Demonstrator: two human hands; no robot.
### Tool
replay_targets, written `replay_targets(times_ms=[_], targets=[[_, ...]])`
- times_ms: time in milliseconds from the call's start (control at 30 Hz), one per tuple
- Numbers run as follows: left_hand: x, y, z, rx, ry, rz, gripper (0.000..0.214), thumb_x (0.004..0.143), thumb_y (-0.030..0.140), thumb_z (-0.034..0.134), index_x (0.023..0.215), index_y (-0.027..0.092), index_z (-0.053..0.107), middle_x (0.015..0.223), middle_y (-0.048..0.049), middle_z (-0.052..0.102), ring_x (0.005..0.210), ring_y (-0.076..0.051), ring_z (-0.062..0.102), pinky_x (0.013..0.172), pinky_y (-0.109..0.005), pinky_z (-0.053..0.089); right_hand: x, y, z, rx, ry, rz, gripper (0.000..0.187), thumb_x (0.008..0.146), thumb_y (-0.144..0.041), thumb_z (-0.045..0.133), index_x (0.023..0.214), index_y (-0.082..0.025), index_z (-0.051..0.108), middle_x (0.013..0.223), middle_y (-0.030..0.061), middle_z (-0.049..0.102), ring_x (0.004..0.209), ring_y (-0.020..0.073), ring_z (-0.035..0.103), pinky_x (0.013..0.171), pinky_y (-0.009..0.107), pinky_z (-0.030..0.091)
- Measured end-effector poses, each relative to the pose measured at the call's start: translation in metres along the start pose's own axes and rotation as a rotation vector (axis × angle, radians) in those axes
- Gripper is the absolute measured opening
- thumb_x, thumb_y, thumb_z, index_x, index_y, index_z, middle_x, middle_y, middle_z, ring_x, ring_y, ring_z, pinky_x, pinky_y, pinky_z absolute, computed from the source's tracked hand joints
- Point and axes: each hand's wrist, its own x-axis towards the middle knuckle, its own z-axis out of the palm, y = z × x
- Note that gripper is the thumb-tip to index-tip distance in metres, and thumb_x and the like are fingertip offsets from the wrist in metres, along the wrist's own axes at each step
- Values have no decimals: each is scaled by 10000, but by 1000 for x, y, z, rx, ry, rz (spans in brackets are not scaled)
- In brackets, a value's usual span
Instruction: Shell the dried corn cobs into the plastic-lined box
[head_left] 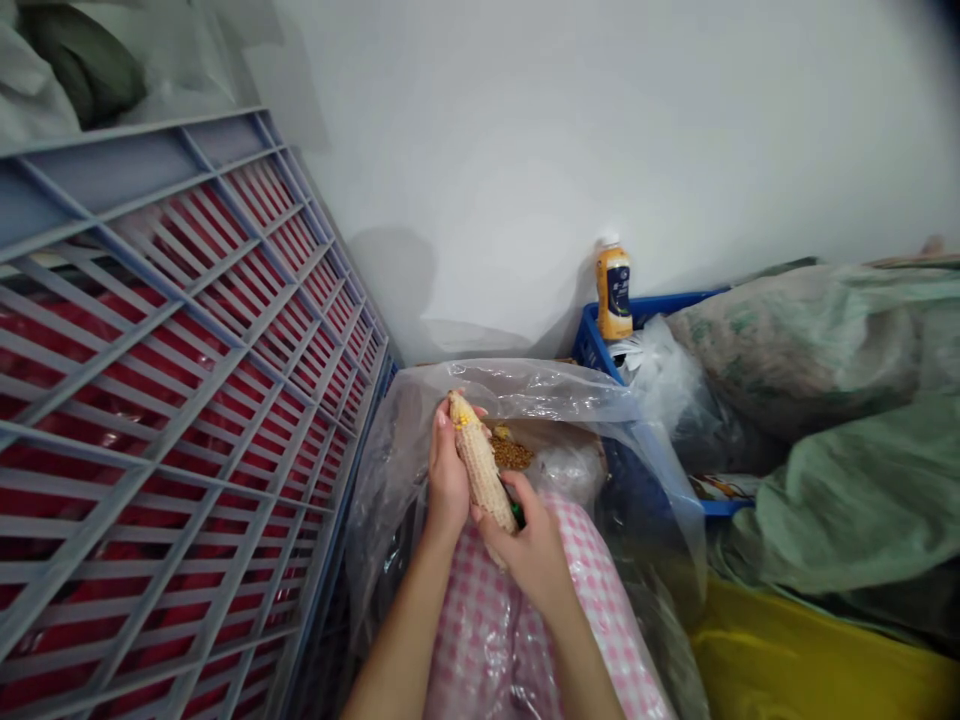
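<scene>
A corn cob (484, 470), mostly stripped with a few yellow kernels near its upper tip, is held at a slant over an opened clear plastic bag (517, 380). My left hand (448, 478) wraps the cob's upper left side. At its lower end my right hand (534, 540) is closed, with the thumb against the cob. A small green and black tool (517, 512) shows between the right fingers and the cob; most of it is hidden. Loose corn kernels (511, 452) lie inside the bag below. Pink-and-white checked cloth (585, 545) spreads under my forearms.
A tall blue-grey plastic crate (157, 465) with red contents stands close on the left. To the right, a blue basket (592, 345) holds a yellow bottle (615, 290) and plastic bags. Large green-grey sacks (862, 490) and yellow material (810, 650) lie further right. A white wall rises behind.
</scene>
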Motion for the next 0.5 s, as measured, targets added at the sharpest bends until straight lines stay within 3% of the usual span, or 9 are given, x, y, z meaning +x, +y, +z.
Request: replay_targets(times_ms=[133, 300, 433, 500], targets=[[-1, 1, 1, 6, -17, 0, 395, 810, 463, 464, 1124, 228, 513, 905, -29, 605, 621, -98, 561, 550, -211, 457, 0, 1, 0, 15, -7, 2, 321, 710, -307, 594, 991, -169, 523, 771, 4, 617, 627, 137, 549, 539, 204, 415], [-4, -4, -2, 10, -36, 52, 425, 822, 414, 473, 1214, 249, 461, 1009, -44, 604, 693, -99, 566, 605, -204, 461, 0, -5, -6, 83, -46, 6, 308, 720, -321, 591, 978, -168, 521, 803, 11, 619, 688, 146, 566, 600, 212, 440], [-1, 5, -3, -103, -146, -69, 460, 793, 409, 493, 1213, 227, 453, 1104, -71, 588, 730, -123, 591, 621, -230, 480, 1, -4, -3, 8, 11, 15, 313, 716, -332, 590, 977, -171, 526, 818, 15, 620, 671, 146, 566, 582, 213, 434], [2, 10, -2, -110, -125, -143, 458, 796, 475, 454, 1171, 213, 474, 1047, -72, 600, 668, -120, 590, 579, -237, 484, 1, -2, 1, -78, 41, 14, 336, 714, -343, 587, 997, -172, 526, 808, 18, 628, 651, 151, 566, 565, 218, 425]])
